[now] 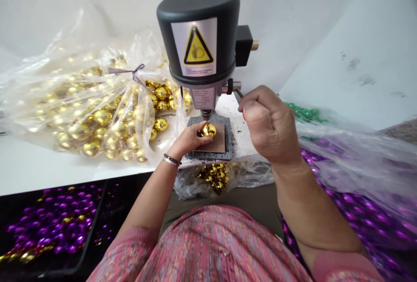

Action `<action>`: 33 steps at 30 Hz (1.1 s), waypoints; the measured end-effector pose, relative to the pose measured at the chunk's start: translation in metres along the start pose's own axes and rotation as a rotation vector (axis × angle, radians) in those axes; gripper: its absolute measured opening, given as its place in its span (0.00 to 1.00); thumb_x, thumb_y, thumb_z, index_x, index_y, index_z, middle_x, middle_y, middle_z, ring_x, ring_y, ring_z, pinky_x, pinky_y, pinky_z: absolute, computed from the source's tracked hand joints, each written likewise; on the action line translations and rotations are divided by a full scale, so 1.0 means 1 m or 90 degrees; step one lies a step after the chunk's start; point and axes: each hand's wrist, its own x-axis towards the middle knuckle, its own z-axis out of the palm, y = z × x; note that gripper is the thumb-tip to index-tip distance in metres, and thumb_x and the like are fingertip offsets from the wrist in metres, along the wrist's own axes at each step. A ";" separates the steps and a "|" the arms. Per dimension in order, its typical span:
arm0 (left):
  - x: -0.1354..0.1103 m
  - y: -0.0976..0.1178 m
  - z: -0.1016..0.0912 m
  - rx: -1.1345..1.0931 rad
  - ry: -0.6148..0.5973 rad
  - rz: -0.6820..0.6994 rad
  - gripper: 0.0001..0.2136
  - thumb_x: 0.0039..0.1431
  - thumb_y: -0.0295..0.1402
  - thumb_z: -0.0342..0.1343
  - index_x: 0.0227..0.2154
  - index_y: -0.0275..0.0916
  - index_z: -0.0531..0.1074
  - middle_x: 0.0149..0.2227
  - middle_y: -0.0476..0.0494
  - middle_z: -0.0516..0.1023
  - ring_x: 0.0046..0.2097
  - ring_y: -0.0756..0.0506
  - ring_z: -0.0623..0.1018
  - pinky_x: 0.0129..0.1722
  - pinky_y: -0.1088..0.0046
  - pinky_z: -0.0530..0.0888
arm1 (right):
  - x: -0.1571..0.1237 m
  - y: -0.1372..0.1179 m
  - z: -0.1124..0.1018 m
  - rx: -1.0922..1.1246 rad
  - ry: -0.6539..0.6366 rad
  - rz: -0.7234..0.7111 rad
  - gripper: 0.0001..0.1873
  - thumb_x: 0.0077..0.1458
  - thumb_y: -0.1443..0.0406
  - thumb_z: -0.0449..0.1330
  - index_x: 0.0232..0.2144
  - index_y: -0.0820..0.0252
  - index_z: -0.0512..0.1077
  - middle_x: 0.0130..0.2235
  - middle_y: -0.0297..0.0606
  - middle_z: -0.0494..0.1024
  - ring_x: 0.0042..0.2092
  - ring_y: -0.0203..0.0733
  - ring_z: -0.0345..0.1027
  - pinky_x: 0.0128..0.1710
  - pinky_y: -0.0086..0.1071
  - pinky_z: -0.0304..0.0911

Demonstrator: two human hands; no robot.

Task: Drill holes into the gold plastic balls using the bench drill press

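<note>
A shiny gold ball [208, 130] sits on a brown board [220, 142] on the base of a small drill press [198, 21]. The fingers and thumb of my left hand [193, 137] pinch the ball from its left side, right under the chuck [205, 114]. My right hand [269, 119] is raised to the right of the machine, closed around the feed lever [239, 92]; most of the lever is hidden in the fist. Dark crumbs lie scattered around the metal base [210, 157].
A clear plastic bag [97, 99] of gold balls, tied with a purple ribbon [132, 71], lies left. Below the base hangs another bag of gold balls [215, 177]. Purple balls [355, 212] and green balls [306, 112] are at right. A dark bin [87, 243] with purple balls stands lower left.
</note>
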 end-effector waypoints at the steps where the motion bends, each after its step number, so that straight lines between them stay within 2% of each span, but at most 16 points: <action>1: 0.000 -0.001 0.001 -0.008 -0.004 0.004 0.26 0.49 0.36 0.65 0.53 0.36 0.75 0.44 0.46 0.82 0.44 0.44 0.79 0.48 0.68 0.75 | -0.004 0.002 0.002 -0.009 0.004 -0.014 0.10 0.60 0.64 0.51 0.26 0.55 0.66 0.23 0.26 0.64 0.26 0.30 0.55 0.29 0.29 0.56; 4: 0.000 -0.003 0.002 -0.028 -0.005 0.011 0.25 0.49 0.36 0.64 0.52 0.38 0.75 0.42 0.47 0.82 0.42 0.45 0.79 0.46 0.69 0.75 | -0.015 0.011 0.012 -0.035 0.051 -0.041 0.09 0.58 0.67 0.53 0.26 0.55 0.65 0.23 0.26 0.65 0.25 0.30 0.56 0.28 0.29 0.57; 9: -0.002 -0.001 0.003 -0.015 0.012 0.016 0.28 0.49 0.34 0.65 0.55 0.38 0.73 0.46 0.46 0.82 0.47 0.43 0.79 0.51 0.67 0.74 | -0.027 0.025 0.029 -0.037 0.175 -0.088 0.07 0.60 0.66 0.54 0.29 0.53 0.67 0.27 0.28 0.70 0.28 0.31 0.63 0.31 0.29 0.61; 15: -0.004 0.002 0.003 0.003 0.030 0.019 0.21 0.49 0.33 0.65 0.48 0.39 0.77 0.44 0.48 0.82 0.46 0.43 0.78 0.49 0.69 0.74 | -0.038 0.054 0.042 -0.049 0.206 -0.138 0.07 0.60 0.66 0.53 0.33 0.52 0.70 0.31 0.32 0.75 0.33 0.36 0.70 0.35 0.34 0.68; 19: -0.005 0.003 0.002 -0.003 0.017 0.029 0.17 0.50 0.34 0.64 0.45 0.39 0.77 0.41 0.49 0.82 0.44 0.44 0.78 0.47 0.69 0.74 | -0.045 0.072 0.049 -0.024 0.199 -0.165 0.06 0.60 0.65 0.53 0.36 0.51 0.70 0.31 0.33 0.76 0.34 0.38 0.72 0.34 0.36 0.69; 21: -0.005 0.003 0.002 -0.014 0.015 0.024 0.19 0.50 0.33 0.64 0.46 0.38 0.76 0.42 0.48 0.82 0.43 0.44 0.78 0.47 0.70 0.74 | -0.042 0.067 0.046 -0.017 0.198 -0.153 0.07 0.61 0.64 0.52 0.36 0.51 0.70 0.31 0.32 0.76 0.33 0.38 0.72 0.33 0.36 0.68; 23: -0.006 0.002 0.004 -0.031 0.015 0.014 0.21 0.50 0.33 0.65 0.49 0.37 0.75 0.45 0.46 0.82 0.45 0.44 0.78 0.48 0.69 0.74 | -0.032 0.050 0.037 -0.025 0.199 -0.129 0.08 0.61 0.61 0.53 0.33 0.52 0.71 0.29 0.31 0.74 0.30 0.35 0.69 0.31 0.34 0.65; 28: -0.012 -0.005 0.006 -0.053 0.046 0.003 0.27 0.49 0.31 0.67 0.55 0.37 0.73 0.53 0.42 0.79 0.52 0.41 0.77 0.56 0.65 0.71 | 0.011 -0.001 0.018 -0.040 0.196 -0.013 0.21 0.63 0.52 0.52 0.22 0.57 0.66 0.20 0.28 0.62 0.24 0.31 0.58 0.27 0.32 0.54; 33: -0.027 -0.006 0.000 0.005 -0.021 0.111 0.31 0.43 0.34 0.72 0.53 0.38 0.75 0.53 0.39 0.80 0.54 0.38 0.77 0.57 0.61 0.71 | 0.022 -0.006 0.021 0.004 0.225 0.026 0.24 0.62 0.47 0.51 0.24 0.58 0.66 0.23 0.29 0.64 0.28 0.32 0.61 0.29 0.32 0.56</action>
